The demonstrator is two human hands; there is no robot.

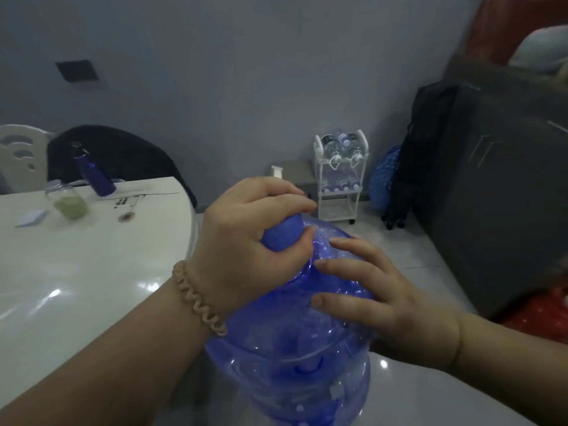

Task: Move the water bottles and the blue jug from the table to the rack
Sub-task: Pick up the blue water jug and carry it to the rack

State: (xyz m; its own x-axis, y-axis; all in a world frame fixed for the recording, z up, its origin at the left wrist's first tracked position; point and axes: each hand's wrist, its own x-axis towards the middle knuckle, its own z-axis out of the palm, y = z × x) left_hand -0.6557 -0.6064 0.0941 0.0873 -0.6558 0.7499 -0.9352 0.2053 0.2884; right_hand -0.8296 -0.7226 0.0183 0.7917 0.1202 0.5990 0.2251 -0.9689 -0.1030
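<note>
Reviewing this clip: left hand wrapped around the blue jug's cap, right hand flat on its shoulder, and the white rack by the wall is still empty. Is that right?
Not quite. In the head view the rack is not empty: clear water bottles already lie on its top tier, with more on the middle one. The rest holds: the left hand wraps the blue jug at its cap, and the right hand lies flat on its shoulder.

Both hands (pixel 246 238) grip the blue jug (pixel 292 348).
</note>
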